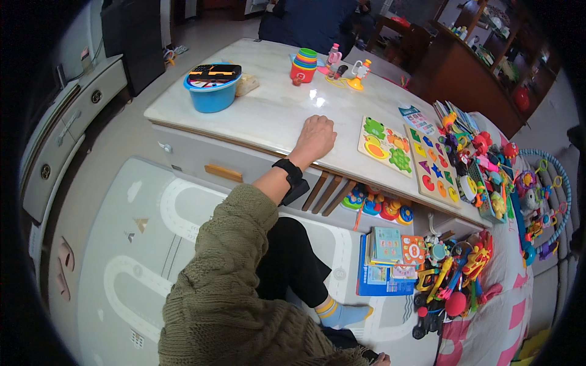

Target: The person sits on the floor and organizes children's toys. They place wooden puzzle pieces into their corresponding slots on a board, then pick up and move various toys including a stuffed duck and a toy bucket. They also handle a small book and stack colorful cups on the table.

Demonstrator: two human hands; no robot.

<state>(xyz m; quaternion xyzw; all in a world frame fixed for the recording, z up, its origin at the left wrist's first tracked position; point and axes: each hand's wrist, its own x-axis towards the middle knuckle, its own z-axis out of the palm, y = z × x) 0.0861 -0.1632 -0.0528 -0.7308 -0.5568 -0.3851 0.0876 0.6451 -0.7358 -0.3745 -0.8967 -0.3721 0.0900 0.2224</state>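
My left hand (317, 137) rests palm down on the marble-look tabletop (274, 110), near its front edge. Its fingers are curled under and together, with no object visible in them. A black wrist device (293, 180) is strapped below the olive knit sleeve. To the right of this hand lies a wooden animal puzzle board (385, 145) with frogs, a duck and a crab. Beside it is a wooden shape puzzle board (431, 164) with coloured pieces. Only a small part of my right hand (382, 360) shows at the bottom edge; its fingers are mostly cut off.
A blue tub (213, 97) stands at the table's left, stacking cups (304, 66) at the back. A toy-filled basket (490, 194) sits at the right end. Books (387, 263) and loose toys (458, 279) lie on the road-pattern play mat (137, 210). A dark-clothed person (306, 23) is behind the table.
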